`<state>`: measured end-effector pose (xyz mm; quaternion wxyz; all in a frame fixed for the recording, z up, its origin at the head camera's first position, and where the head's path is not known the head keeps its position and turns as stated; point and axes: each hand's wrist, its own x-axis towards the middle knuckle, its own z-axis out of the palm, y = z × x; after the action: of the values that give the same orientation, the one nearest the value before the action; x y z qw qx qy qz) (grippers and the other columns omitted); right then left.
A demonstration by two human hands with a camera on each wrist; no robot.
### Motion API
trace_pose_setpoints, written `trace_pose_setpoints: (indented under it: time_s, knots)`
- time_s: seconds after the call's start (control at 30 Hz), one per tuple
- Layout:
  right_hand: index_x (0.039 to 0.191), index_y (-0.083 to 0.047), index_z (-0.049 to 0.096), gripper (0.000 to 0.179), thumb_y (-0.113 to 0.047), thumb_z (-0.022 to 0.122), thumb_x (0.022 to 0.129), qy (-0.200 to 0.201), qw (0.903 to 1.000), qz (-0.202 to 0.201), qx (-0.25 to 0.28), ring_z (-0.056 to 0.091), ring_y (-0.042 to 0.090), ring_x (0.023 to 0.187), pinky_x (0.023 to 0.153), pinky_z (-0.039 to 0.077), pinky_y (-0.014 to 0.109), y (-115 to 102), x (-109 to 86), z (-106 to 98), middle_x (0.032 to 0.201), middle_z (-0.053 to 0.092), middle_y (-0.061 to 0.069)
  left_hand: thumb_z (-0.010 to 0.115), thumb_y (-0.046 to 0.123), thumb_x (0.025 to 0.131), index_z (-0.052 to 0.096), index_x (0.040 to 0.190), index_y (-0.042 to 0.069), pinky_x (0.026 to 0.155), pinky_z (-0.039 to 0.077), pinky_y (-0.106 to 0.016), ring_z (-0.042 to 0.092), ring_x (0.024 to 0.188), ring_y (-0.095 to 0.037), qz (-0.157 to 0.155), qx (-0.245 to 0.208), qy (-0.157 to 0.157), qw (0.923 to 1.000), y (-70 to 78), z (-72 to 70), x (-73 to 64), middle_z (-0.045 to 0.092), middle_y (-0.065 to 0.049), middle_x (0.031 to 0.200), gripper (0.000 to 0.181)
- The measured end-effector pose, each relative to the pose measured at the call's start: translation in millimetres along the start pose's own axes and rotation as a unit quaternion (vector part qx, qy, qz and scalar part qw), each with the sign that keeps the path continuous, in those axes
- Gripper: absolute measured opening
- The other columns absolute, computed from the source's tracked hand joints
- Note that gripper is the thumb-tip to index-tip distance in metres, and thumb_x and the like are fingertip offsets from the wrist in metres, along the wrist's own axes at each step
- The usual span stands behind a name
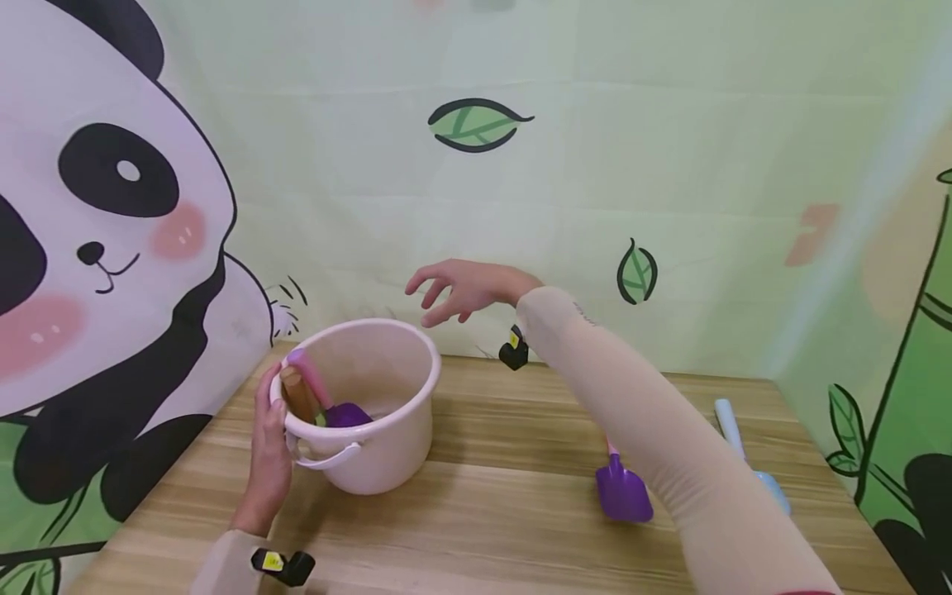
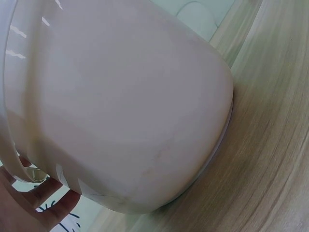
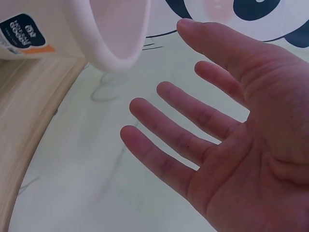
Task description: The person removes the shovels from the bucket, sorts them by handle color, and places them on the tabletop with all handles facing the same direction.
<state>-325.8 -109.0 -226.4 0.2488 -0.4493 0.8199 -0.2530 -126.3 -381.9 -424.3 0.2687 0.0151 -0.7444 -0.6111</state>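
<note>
A pale pink plastic bucket stands on the left part of the table. My left hand holds its left rim, and several fingers show against its outer wall in the left wrist view. Inside lie a toy shovel with a pink handle and purple blade and a brown, wood-like handle; its lower end is hidden. Something green shows beside them. Above and right of the bucket's far rim, my right hand hangs in the air with fingers spread, holding nothing.
Right of the bucket, a purple toy shovel lies on the wood-grain table, its handle partly behind my right sleeve. Farther right lies a light blue toy tool, also partly covered. A printed panda cloth hangs behind the table.
</note>
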Motion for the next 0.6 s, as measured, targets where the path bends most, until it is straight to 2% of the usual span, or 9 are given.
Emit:
trace_pose_setpoints:
  time_s: [0.1,0.3,0.47,0.6]
  knots:
    - [0.145,-0.021,0.051,0.058,-0.029,0.076,0.094,0.004,1.0000,-0.003,0.002,0.064,0.021,0.115,0.091,0.056,0.045,-1,3.7,2,0.138,0.060,0.009,0.023,0.035,0.110,0.019,0.164,0.028,0.122,0.014,-0.057,0.021,0.150,-0.026,0.004,0.005,0.000,1.0000,0.1,2.9,0.8,0.021,0.000,0.166,0.055]
    - [0.144,-0.022,0.052,0.057,-0.027,0.077,0.093,0.022,0.9997,-0.013,0.007,0.067,0.020,0.110,0.092,0.055,0.047,-5,12.7,8,0.134,0.062,0.009,0.023,0.034,0.110,0.021,0.164,0.028,0.122,0.016,-0.050,0.023,0.149,-0.023,0.008,0.011,0.003,0.9999,-0.1,6.3,2.0,0.023,0.000,0.166,0.054]
    - [0.141,-0.024,0.054,0.055,-0.027,0.078,0.092,0.032,0.9991,-0.026,0.010,0.062,0.017,0.114,0.089,0.056,0.044,-13,26.3,15,0.133,0.064,0.009,0.022,0.037,0.110,0.019,0.164,0.031,0.122,0.015,-0.053,0.021,0.151,-0.024,0.001,0.021,0.001,0.9998,-0.8,4.3,2.2,0.021,0.002,0.167,0.054]
    - [0.142,-0.022,0.053,0.056,-0.026,0.078,0.092,0.022,0.9986,-0.045,0.015,0.062,0.018,0.115,0.089,0.056,0.044,-22,38.6,23,0.134,0.062,0.012,0.022,0.036,0.110,0.019,0.164,0.031,0.122,0.015,-0.047,0.022,0.150,-0.022,-0.004,0.014,0.008,0.9999,-1.6,1.3,1.4,0.020,0.002,0.166,0.055]
